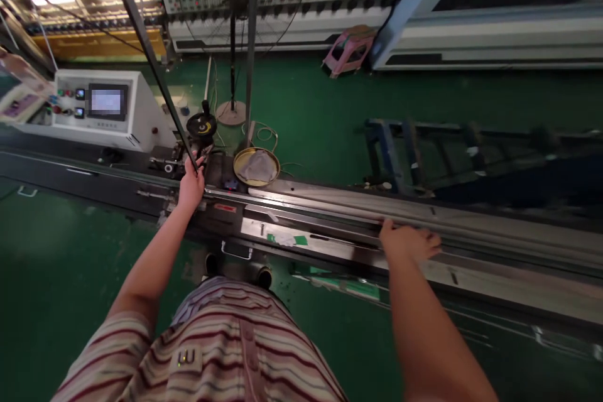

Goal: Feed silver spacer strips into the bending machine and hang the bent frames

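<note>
Slanting dark bar (151, 56), apparently being steadied, grasped by your left hand (191, 187); right hand (407, 242), grip unclear; next calls for steadiness.

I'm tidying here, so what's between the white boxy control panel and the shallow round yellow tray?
The head view shows a long, thin dark strip slanting down to the left hand, then a black round handwheel.

You wear a short-sleeved shirt (292, 370) with cream, maroon and greyish stripes. A brownish-red placket (249, 342) with round buttons runs down its front. A pale square tag (193, 359) on your left chest carries a dark mark and a tiny yellow-green spot. Your left hand (191, 188) and right hand (407, 242) are bare; your shoes (265, 277) look dark.
</note>
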`<action>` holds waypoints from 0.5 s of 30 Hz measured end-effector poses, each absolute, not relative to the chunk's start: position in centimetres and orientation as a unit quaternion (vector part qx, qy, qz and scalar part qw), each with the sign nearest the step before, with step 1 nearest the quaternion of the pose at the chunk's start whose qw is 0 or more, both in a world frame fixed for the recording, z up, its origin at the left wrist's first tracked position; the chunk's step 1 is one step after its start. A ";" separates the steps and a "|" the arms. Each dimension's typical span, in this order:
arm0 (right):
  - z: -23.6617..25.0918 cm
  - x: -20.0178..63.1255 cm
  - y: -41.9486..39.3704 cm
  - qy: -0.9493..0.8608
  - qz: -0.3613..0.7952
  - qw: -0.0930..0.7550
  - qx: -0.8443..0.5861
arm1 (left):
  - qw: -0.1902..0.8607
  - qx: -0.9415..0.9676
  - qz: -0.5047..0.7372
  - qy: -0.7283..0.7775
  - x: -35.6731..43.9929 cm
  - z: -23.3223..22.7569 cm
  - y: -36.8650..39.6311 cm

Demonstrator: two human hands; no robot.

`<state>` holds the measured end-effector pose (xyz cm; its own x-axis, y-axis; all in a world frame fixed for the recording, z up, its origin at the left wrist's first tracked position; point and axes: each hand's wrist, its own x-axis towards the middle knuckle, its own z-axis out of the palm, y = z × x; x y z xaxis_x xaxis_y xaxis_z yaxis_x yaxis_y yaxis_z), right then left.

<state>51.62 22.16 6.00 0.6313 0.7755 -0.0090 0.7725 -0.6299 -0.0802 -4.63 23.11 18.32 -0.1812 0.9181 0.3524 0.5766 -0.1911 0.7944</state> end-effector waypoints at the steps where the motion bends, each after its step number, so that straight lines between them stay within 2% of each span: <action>1: 6.0 50.0 22.2 -0.424 0.025 0.022 -0.905 | 0.179 0.614 0.466 0.612 -6.4 18.3 23.3; 8: 6.6 38.6 23.0 -0.450 0.018 -0.039 -0.892 | 0.134 0.607 0.444 0.645 -17.9 18.7 23.8; 15: 7.6 28.3 22.7 -0.533 0.000 -0.029 -0.845 | 0.081 0.582 0.385 0.712 -28.5 19.8 23.8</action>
<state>28.27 22.67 7.65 0.4309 0.9019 -0.0300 0.9019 -0.4293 0.0485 -28.47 23.79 19.79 -0.3095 0.8909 0.3325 0.7664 0.0267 0.6418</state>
